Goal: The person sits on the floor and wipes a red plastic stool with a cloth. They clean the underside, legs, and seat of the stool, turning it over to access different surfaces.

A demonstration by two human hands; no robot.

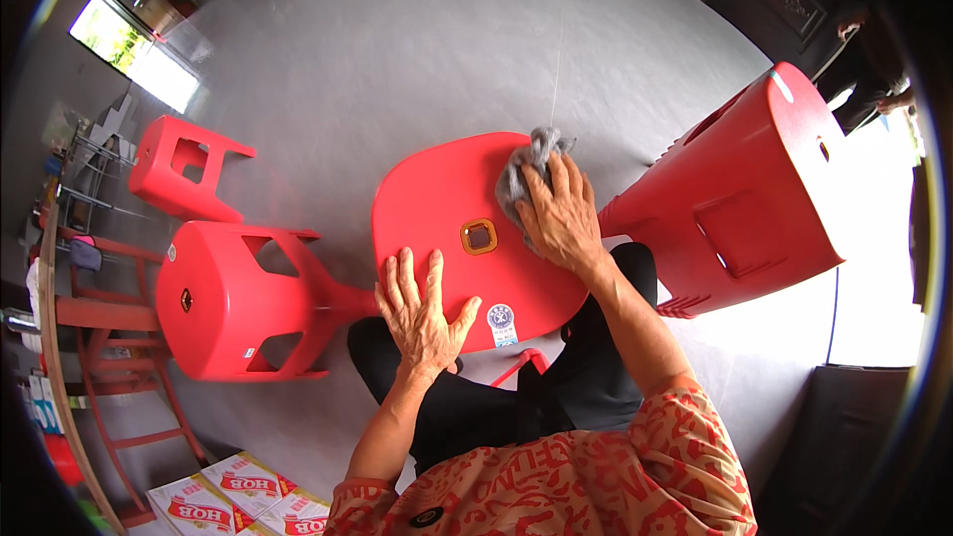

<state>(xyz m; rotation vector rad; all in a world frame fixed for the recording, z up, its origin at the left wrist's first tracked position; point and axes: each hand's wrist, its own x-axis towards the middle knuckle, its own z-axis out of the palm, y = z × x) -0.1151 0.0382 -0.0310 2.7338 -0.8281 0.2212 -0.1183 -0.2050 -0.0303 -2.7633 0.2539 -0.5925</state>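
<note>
Floor (pixel 387 50): It was gray and smooth, and a bit shiny. Bright light came in by a doorway (pixel 134 50) at the far left.
Middle stool (pixel 442 194): It was red, with its flat top facing up, right in front of the person, near the knees. The top had a small square hole in the middle with a gold-brown rim (pixel 466 237), and a sticker (pixel 501 323) on the near edge.
Left hand (pixel 422 316): It lay flat on the near left part of the top. Its fingers were spread wide and the thumb pointed out.
Right hand (pixel 562 213): It was on top of the cloth, at the right side of the seat. Its fingers reached forward over it; I cannot tell if they pinched it.
Gray cloth (pixel 542 144): It was bunched up under the right hand, on the far right edge of the seat.
Left stools: A big red stool (pixel 238 288) was near the middle one, and a smaller-looking red stool (pixel 184 164) was behind it.
Right side: A tall red stool shape (pixel 730 199) stood just beside the person.
Low left corner: White, red and yellow boxes (pixel 248 491) sat near a brown wooden frame (pixel 107 314).
Far right: Part of another person (pixel 874 60) showed.
</note>
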